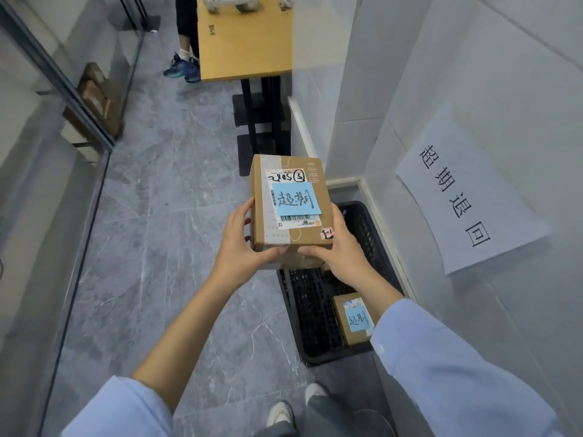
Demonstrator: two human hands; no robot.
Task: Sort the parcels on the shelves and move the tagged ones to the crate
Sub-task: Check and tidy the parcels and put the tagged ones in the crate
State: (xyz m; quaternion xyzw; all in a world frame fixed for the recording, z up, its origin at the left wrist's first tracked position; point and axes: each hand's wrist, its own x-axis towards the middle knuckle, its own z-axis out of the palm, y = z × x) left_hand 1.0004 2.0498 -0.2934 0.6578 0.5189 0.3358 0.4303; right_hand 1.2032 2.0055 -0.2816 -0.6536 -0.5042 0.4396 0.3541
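Holding a tagged cardboard parcel (288, 200) in both hands above a black plastic crate (315, 313) on the floor beside a white wall.

The parcel is a rectangular brown box with taped seams, a white shipping label and a blue sticky note (296, 198) handwritten in black. The left hand (243, 241) grips its left side, thumb across the near edge and fingers curled on the flank; the right hand (339, 250) clasps the near right corner, thumb pressed along the bottom edge, its other fingers hidden behind the box. The crate has perforated lattice walls and floor, and a smaller tagged box (353, 318) lies at its near end, with the far part open. A printed paper sign (467, 197) hangs on the wall above; grey marble-patterned floor tiles (164, 216) lie clear to the left, and a wooden table (244, 36) stands farther off.
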